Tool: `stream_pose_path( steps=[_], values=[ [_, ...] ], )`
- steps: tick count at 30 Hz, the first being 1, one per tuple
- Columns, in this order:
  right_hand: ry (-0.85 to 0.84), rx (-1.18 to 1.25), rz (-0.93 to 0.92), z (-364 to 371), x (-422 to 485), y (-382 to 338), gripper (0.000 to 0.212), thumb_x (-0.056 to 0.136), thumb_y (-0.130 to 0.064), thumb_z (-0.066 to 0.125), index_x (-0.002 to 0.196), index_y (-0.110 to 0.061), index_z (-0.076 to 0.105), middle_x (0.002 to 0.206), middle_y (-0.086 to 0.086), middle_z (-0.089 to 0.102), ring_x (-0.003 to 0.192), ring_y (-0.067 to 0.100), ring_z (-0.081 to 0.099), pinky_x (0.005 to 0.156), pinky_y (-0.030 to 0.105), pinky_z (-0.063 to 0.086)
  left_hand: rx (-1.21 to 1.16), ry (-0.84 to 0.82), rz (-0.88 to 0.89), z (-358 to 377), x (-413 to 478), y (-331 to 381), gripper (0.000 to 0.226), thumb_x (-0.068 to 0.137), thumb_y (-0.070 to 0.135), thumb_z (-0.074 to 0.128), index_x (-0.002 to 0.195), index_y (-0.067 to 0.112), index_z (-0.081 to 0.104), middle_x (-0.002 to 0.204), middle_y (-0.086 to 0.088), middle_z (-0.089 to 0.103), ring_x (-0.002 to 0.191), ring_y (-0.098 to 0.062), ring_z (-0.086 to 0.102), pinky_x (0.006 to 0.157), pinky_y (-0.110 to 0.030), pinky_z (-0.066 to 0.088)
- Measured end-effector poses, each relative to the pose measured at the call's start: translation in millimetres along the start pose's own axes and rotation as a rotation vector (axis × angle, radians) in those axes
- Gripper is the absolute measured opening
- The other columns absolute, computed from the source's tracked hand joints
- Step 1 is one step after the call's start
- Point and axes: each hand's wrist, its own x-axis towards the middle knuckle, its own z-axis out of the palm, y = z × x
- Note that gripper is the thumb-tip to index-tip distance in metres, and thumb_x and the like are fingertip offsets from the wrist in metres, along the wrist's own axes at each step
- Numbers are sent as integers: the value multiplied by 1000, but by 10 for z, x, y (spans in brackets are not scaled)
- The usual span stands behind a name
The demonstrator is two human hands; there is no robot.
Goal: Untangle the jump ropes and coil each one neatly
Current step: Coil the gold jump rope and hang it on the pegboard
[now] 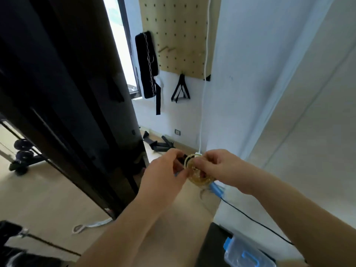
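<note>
Both hands meet in front of me around a small coil of translucent yellowish jump rope (199, 179). My left hand (165, 170) grips the coil's left side, fingers curled over it and over a black part. My right hand (217, 166) pinches the coil's upper right. A blue handle (216, 189) hangs from the coil's lower right, below my right hand. A loop of white rope (90, 225) lies on the wooden floor at the lower left.
A tall black machine frame (77, 112) fills the left. A pegboard (179, 35) with black straps hangs on the far wall. A white cord (204, 93) runs down the wall. A clear box with blue latches (246, 253) sits on a dark surface lower right.
</note>
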Motion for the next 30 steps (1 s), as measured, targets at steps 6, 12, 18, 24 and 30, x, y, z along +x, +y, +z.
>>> stream_pose_path(
  steps=[6, 12, 18, 24, 30],
  values=[
    [-25, -42, 4, -369, 793, -233, 33, 91, -48, 70, 90, -15, 66, 93, 11, 74, 93, 29, 73, 87, 45, 62, 310, -8, 179, -56, 834, 3, 27, 102, 40, 51, 126, 33, 61, 106, 13, 67, 94, -7, 60, 85, -29, 57],
    [5, -141, -39, -579, 1931, -435, 28, 101, -40, 58, 82, -20, 64, 82, 6, 68, 77, 20, 68, 78, 40, 61, 453, -6, 204, -68, 2021, -361, 26, 101, 34, 47, 125, 33, 58, 100, 7, 58, 92, -16, 56, 80, -34, 56],
    [138, -206, -115, -1122, 3698, -897, 26, 100, -40, 60, 86, -19, 67, 83, 6, 71, 78, 23, 71, 79, 44, 62, 270, 42, 217, -191, 3916, -894, 27, 103, 31, 47, 125, 33, 62, 106, 10, 64, 91, -13, 61, 79, -35, 57],
    [131, -57, -26, -1669, 5332, -1420, 22, 99, -35, 63, 100, -14, 68, 94, 4, 73, 85, 13, 72, 71, 25, 61, 160, 39, 155, -472, 5758, -1379, 12, 95, 35, 65, 103, 29, 72, 91, 12, 70, 82, -12, 64, 75, -37, 59],
    [49, 26, -22, -2085, 6386, -1807, 27, 98, -37, 64, 107, -12, 62, 98, 9, 75, 89, 19, 75, 73, 30, 63, 39, 48, 129, -619, 6930, -1539, 26, 89, 33, 71, 115, 30, 67, 100, 12, 62, 88, -12, 62, 77, -31, 59]
  ],
)
